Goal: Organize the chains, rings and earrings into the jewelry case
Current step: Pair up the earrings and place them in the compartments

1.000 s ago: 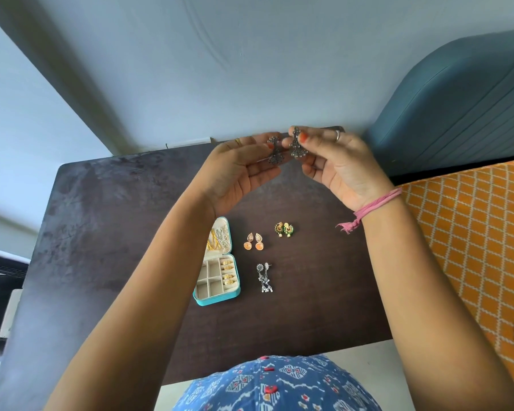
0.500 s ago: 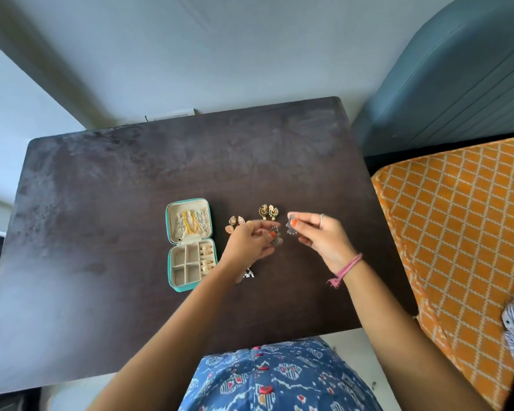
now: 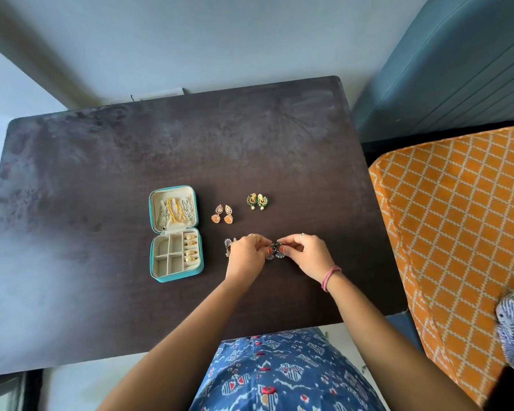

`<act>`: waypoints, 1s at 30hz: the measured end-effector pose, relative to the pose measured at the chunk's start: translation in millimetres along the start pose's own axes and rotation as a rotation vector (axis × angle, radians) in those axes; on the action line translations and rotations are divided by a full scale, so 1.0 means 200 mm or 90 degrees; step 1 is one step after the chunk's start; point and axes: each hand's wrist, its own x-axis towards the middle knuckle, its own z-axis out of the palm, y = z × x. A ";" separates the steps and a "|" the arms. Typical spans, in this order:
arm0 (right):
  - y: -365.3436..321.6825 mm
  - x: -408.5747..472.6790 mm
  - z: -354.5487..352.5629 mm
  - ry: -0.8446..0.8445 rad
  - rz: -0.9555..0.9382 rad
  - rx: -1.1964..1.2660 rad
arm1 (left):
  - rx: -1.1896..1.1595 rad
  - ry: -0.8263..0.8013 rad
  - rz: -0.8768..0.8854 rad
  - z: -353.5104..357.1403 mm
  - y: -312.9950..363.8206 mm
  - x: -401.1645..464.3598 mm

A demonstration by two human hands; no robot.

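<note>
A teal jewelry case [image 3: 175,275] lies open on the dark table [image 3: 101,173], with chains [image 3: 177,213] in its lid and gold rings [image 3: 191,247] in its right compartments. My left hand [image 3: 246,256] and my right hand [image 3: 306,256] each pinch one of a pair of dark silver earrings [image 3: 273,252] low over the table, right of the case. Another silver earring pair [image 3: 228,246] lies partly hidden behind my left hand. An orange earring pair [image 3: 222,214] and a green earring pair [image 3: 257,201] lie farther back.
An orange patterned cushion [image 3: 457,232] sits right of the table, with a blue upholstered seat back [image 3: 457,69] behind it. A striped cloth [image 3: 513,327] lies at the cushion's right edge. A pale wall runs behind the table.
Both hands came down from in front of the camera, carrying the dark silver earrings to just above the table. The view tilted down, showing the whole tabletop.
</note>
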 end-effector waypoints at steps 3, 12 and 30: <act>-0.01 0.01 0.00 -0.002 -0.020 -0.059 | 0.016 0.019 -0.012 0.02 0.00 0.00; -0.04 0.03 -0.03 -0.062 -0.028 -0.136 | 0.047 0.021 0.034 0.00 -0.02 0.00; -0.59 0.37 0.18 0.017 -0.054 -0.075 | 0.203 0.001 -0.014 -0.60 -0.02 0.38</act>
